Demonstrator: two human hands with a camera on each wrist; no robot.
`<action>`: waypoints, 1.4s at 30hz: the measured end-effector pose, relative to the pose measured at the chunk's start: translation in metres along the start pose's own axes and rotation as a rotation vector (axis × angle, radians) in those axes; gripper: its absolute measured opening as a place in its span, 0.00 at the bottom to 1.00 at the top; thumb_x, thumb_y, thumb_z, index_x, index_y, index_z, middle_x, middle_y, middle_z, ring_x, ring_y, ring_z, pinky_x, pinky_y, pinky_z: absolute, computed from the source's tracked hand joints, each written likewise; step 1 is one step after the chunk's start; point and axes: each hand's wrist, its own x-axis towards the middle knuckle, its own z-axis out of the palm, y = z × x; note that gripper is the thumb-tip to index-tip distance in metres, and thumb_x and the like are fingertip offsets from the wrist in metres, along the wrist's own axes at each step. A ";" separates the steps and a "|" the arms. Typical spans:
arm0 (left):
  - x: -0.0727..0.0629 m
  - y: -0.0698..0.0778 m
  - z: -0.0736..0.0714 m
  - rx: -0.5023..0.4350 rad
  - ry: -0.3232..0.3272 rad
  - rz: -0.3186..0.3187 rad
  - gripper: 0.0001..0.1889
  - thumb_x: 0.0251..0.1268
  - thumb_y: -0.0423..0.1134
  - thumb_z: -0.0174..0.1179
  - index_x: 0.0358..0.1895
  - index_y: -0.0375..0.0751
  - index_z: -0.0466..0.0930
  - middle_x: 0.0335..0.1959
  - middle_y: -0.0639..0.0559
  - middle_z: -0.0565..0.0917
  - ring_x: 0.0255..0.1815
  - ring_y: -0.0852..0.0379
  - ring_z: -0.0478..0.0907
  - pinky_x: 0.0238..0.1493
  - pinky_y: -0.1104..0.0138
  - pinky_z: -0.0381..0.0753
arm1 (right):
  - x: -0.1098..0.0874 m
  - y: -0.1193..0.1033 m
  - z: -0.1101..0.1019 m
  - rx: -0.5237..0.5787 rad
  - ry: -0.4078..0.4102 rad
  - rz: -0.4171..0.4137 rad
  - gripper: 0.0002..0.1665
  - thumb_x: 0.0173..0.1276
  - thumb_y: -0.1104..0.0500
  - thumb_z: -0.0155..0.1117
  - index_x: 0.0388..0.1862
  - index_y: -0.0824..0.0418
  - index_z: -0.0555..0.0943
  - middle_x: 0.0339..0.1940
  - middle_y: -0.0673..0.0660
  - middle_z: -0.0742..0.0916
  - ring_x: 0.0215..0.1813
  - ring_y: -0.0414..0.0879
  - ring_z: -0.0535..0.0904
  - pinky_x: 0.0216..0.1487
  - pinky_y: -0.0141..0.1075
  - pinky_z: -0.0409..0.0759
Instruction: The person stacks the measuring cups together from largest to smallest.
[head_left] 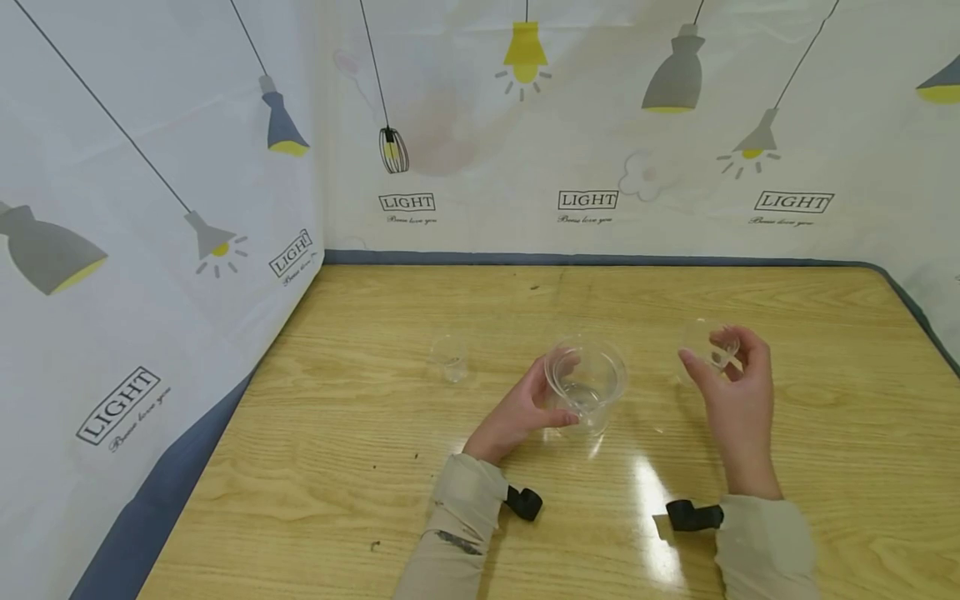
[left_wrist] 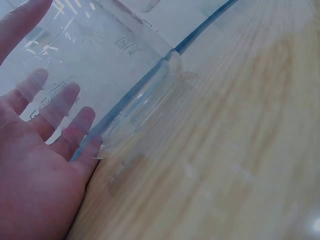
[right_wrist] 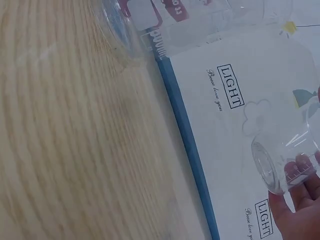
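A large clear plastic cup (head_left: pixel 603 379) is gripped by my left hand (head_left: pixel 519 407), thumb on the near side and fingers round the far side. The left wrist view has those fingers showing through its wall, with the cup's base (left_wrist: pixel 142 112) low over the tabletop. Reddish print shows on the large cup (right_wrist: pixel 172 17) in the right wrist view. My right hand (head_left: pixel 738 408) holds a small clear plastic cup (head_left: pixel 696 340) off to the right, tilted and raised above the table. Its fingers (right_wrist: pixel 300 192) curl round that small cup (right_wrist: pixel 265 162).
Another small clear cup (head_left: pixel 452 362) stands on the wooden table (head_left: pixel 337 467), left of the large cup. A white cloth wall (head_left: pixel 480 183) printed with lamps rises along the back and left edges. Black camera mounts (head_left: pixel 525 503) sit at both wrists.
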 end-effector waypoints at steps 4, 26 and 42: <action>0.000 0.000 0.000 0.001 0.001 0.001 0.45 0.52 0.30 0.63 0.69 0.56 0.46 0.69 0.45 0.53 0.69 0.54 0.46 0.65 0.60 0.46 | -0.006 -0.017 0.003 0.026 0.002 0.011 0.36 0.54 0.53 0.67 0.61 0.50 0.62 0.55 0.51 0.72 0.57 0.43 0.65 0.57 0.35 0.62; 0.000 -0.002 0.000 -0.013 0.007 -0.018 0.47 0.52 0.31 0.63 0.70 0.51 0.41 0.69 0.48 0.52 0.69 0.57 0.46 0.65 0.61 0.49 | -0.025 -0.057 0.015 0.120 -0.039 -0.136 0.33 0.55 0.62 0.66 0.59 0.56 0.64 0.52 0.55 0.73 0.55 0.46 0.67 0.55 0.31 0.64; 0.000 -0.001 0.000 -0.014 0.007 -0.015 0.44 0.52 0.34 0.64 0.69 0.61 0.45 0.69 0.50 0.53 0.69 0.59 0.47 0.64 0.63 0.51 | -0.033 -0.071 0.023 0.157 -0.058 -0.219 0.36 0.51 0.68 0.68 0.58 0.58 0.65 0.55 0.57 0.73 0.56 0.45 0.68 0.54 0.31 0.66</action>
